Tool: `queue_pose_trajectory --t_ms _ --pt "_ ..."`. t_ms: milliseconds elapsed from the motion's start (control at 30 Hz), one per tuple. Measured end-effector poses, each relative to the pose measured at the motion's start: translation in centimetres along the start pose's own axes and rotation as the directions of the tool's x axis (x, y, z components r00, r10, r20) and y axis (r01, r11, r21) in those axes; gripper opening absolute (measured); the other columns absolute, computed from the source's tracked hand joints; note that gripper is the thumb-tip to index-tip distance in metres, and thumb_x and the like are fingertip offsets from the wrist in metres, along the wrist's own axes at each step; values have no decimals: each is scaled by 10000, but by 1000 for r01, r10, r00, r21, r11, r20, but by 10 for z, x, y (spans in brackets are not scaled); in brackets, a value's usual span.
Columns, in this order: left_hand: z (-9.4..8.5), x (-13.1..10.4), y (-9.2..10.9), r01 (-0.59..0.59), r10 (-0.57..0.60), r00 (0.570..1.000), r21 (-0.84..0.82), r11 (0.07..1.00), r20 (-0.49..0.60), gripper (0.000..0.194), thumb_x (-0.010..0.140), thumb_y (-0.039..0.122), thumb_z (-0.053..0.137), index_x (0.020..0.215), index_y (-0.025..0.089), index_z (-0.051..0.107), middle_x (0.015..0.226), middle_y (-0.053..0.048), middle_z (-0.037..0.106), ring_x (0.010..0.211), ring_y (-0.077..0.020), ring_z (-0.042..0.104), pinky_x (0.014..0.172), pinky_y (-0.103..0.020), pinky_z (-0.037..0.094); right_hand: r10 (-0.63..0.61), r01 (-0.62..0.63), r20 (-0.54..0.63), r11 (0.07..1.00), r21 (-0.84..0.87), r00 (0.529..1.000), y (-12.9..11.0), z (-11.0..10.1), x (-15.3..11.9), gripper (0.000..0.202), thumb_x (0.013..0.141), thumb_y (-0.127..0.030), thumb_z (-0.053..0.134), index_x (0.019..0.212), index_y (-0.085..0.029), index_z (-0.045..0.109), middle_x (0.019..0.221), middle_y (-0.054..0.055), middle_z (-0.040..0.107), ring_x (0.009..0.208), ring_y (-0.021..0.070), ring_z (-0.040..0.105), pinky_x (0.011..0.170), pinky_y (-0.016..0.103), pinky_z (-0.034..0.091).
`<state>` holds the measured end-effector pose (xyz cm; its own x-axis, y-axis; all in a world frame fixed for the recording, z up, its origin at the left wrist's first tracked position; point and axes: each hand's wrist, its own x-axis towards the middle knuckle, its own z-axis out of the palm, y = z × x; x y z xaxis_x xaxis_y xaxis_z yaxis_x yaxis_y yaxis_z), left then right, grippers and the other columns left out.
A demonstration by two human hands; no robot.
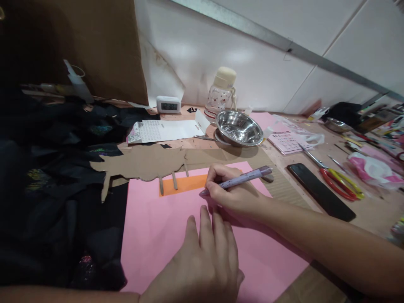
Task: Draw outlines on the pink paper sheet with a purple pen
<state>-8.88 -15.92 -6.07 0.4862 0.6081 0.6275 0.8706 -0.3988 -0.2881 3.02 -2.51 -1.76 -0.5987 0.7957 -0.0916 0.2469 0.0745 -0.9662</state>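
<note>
A large pink sheet of paper (164, 235) lies on the table in front of me. My left hand (202, 261) rests flat on it, fingers together, pressing it down. My right hand (230, 189) grips a lilac pen (243, 178), its tip touching the pink sheet beside an orange paper strip (186, 184). A brown cardboard cut-out (148, 162) with thin legs lies over the orange strip's upper edge.
Black cloth (57, 181) is piled at the left. Behind stand a steel bowl (239, 127), a bottle (221, 93), a small digital clock (168, 104) and a white card (164, 130). At the right lie a black phone (320, 191), red-and-yellow scissors (339, 181) and craft clutter.
</note>
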Motion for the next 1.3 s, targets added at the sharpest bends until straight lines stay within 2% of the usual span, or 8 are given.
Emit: queue_pose_trajectory --t_ms 233,600,767,967,1033,1133,1200,1300 --pt "1 0 -1 -2 2 1000 6 1000 -5 456 1109 314 369 1177 57 740 1120 -155 833 1028 -353 782 865 -494 516 -9 5 59 998 57 998 1 0 -2 158 906 -187 662 774 -236 592 611 -64 590 700 177 717 577 260 493" --pt "3 -2 2 0 0 1000 27 1000 -14 474 1056 442 489 1153 70 766 1074 -180 829 969 -341 757 855 -473 540 0 -16 218 997 71 976 -7 -2 -4 142 840 -156 714 757 -206 609 719 -16 713 770 165 755 601 214 517" --pt "6 -5 3 -61 62 997 19 998 -49 422 1072 359 475 1198 59 744 1125 -160 831 1034 -342 764 888 -472 523 -48 42 26 979 199 999 -8 -7 -1 150 901 -207 700 780 -225 613 614 -69 631 538 101 604 569 235 544" --pt "2 -4 -3 -101 101 992 -6 995 -71 395 1082 384 517 1169 75 749 1122 -162 836 979 -339 793 853 -482 506 -235 241 -101 969 61 967 -13 -36 8 153 982 -282 668 868 -220 748 709 -20 687 588 105 567 507 211 440" --pt "2 -2 -4 -145 145 988 -2 989 -45 397 1082 413 541 1155 90 759 1109 -149 841 962 -319 799 838 -461 508 -220 220 -102 975 -5 970 -20 -42 4 105 938 -279 719 876 -217 776 763 -9 714 578 95 541 515 218 446" --pt "3 -3 -2 -116 116 992 6 993 -57 400 1053 451 592 1142 103 765 1100 -152 843 962 -326 801 843 -460 507 -139 135 -105 990 -38 985 -31 -42 -6 51 858 -253 778 889 -212 784 817 8 730 605 106 581 528 233 487" --pt "4 -3 -2 -73 73 993 7 997 -87 395 1035 455 613 1135 105 766 1096 -156 842 960 -339 803 849 -469 509 -65 64 -100 998 -18 993 -34 -38 -11 67 848 -265 788 876 -210 763 775 2 711 591 114 600 500 230 485" --pt "3 -3 -4 -144 144 989 1 990 -38 372 1042 441 609 1129 120 776 1079 -120 850 932 -303 812 821 -431 522 4 -4 -58 1000 0 998 -29 -29 -11 119 861 -289 799 869 -223 700 720 -21 695 553 114 613 468 214 474"
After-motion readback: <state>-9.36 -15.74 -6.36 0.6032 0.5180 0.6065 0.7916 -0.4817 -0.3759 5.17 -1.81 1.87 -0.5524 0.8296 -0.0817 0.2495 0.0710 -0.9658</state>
